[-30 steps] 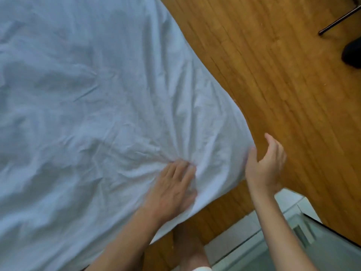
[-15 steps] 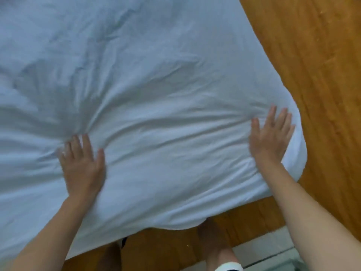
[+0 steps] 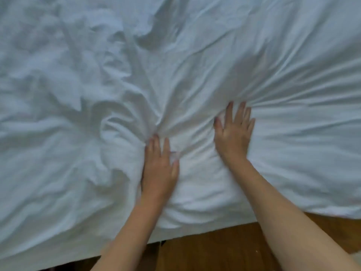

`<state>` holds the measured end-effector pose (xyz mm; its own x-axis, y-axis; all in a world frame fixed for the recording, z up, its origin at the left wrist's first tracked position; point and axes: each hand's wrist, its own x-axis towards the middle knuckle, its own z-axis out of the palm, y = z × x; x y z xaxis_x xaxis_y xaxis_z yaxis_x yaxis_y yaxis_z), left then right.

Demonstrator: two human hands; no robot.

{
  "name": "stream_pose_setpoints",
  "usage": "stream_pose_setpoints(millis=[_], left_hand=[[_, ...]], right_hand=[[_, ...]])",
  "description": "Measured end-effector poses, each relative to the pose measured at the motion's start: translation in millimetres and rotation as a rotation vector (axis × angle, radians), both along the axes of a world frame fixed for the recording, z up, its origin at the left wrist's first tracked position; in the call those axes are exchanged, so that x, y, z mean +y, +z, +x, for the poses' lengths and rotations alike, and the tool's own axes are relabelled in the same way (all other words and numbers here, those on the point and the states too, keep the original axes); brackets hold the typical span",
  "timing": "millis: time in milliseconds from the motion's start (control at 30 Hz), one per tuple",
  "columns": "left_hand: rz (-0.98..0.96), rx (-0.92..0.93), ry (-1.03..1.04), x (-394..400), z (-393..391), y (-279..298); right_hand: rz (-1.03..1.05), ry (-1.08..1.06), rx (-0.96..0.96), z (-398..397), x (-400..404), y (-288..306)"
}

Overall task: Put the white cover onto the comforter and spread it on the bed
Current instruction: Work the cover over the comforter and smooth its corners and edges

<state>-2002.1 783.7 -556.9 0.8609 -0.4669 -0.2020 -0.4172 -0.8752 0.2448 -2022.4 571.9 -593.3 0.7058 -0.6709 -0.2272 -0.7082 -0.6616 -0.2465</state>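
The white covered comforter (image 3: 195, 55) fills almost the whole head view, lying over the bed with its near edge hanging at the bottom. My left hand (image 3: 160, 169) lies flat on it near the middle, fingers straight and pointing away from me. My right hand (image 3: 234, 132) presses flat a little further in and to the right, fingers spread. Creases fan out from both hands; the left part of the cloth is heavily wrinkled, the right part smoother. The comforter inside the cover is hidden.
A wooden floor (image 3: 224, 249) shows along the bottom edge below the hanging cloth. A dark gap (image 3: 78, 264) under the bed shows at the lower left.
The view has shifted further over the bed. Both hands have moved closer together toward the middle of the cover, still pressing flat; the bed corner and side floor are out of view.
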Motion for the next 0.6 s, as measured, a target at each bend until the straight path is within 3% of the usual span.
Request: stream_pose_setpoints(millis=[100,167,233,333,400,467,600], left_hand=[[-0.163,0.006,-0.161,50.0,1.2,32.9],[-0.171,-0.039,-0.171,107.6,17.9,39.6],[-0.06,-0.067,-0.053,173.7,41.7,30.9],[0.148,0.013,0.299,259.8,83.1,12.9],[0.246,0.074,0.379,294.3,104.6,2.7],[0.271,0.08,0.397,309.9,121.4,-6.4],[0.196,-0.045,0.372,322.1,141.4,-22.2]], right_hand=[[0.121,0.228,0.044,40.7,141.4,2.5],[0.163,0.291,0.074,52.6,188.5,9.2],[0.223,0.239,0.084,60.8,199.6,16.7],[0.378,0.011,0.083,78.7,203.5,32.3],[0.381,-0.053,0.0,94.7,228.0,45.7],[0.246,0.068,-0.103,104.5,269.6,54.3],[0.162,0.632,-0.167,106.5,351.3,32.9]])
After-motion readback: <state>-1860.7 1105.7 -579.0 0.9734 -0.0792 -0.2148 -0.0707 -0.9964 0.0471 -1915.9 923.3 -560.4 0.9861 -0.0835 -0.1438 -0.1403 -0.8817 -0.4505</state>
